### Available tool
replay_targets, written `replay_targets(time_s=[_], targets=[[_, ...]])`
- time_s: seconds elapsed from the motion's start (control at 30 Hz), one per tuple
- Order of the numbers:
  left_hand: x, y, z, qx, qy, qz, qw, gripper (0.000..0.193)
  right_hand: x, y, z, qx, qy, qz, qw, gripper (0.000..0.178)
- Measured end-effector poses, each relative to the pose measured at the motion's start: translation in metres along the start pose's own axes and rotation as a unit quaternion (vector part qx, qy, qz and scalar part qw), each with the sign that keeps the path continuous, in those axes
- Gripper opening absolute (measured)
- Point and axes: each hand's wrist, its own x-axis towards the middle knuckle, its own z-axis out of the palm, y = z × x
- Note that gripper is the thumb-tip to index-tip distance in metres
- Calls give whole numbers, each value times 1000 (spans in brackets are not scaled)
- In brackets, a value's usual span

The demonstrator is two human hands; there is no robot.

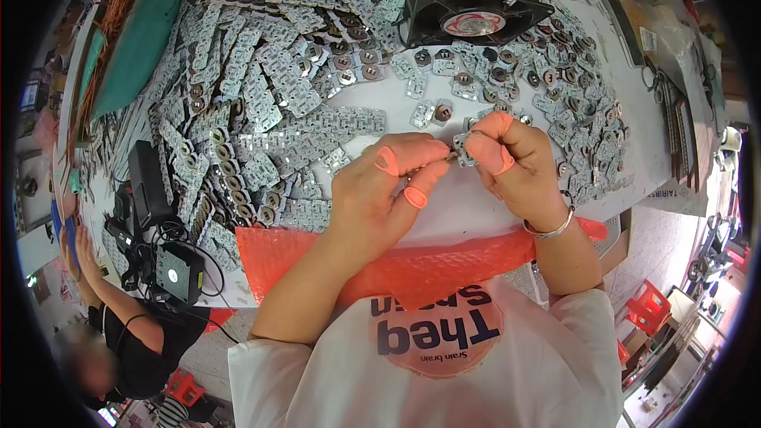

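Note:
Both my hands meet over the white tabletop in front of me, with orange finger cots on some fingers. Pinched in my right hand [517,165] is a small silvery circuit board [461,143]. My left hand [390,182] is closed, its thumb and forefinger pressed together against the board's left edge. Something thin and dark shows between those fingers, too small to name. Just beyond my hands lie a few loose small circuit boards [423,114], some bearing dark round parts. To the left, joined panels of the same boards [337,122] are heaped.
A black fan [476,1] stands at the back. Loose boards [583,103] spread on the right. Red bubble wrap [396,273] lies along the front edge. A black power adapter [176,271] with cables sits at the left, near another person's hands [78,250].

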Motion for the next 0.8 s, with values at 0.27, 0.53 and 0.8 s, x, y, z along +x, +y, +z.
replay_targets(time_s=[0.27, 0.53, 0.8], targets=[[-2, 0, 4, -45, -12, -99, 994, 22, 5, 15, -14, -125, 32, -90, 988, 14], [-3, -2, -2, -125, -44, -205, 970, 21, 6, 0, -27, -255, 68, -73, 962, 10], [-3, -7, 3, -43, -94, -147, 984, 19, 6, 6, -23, -275, 45, -202, 939, 14]])
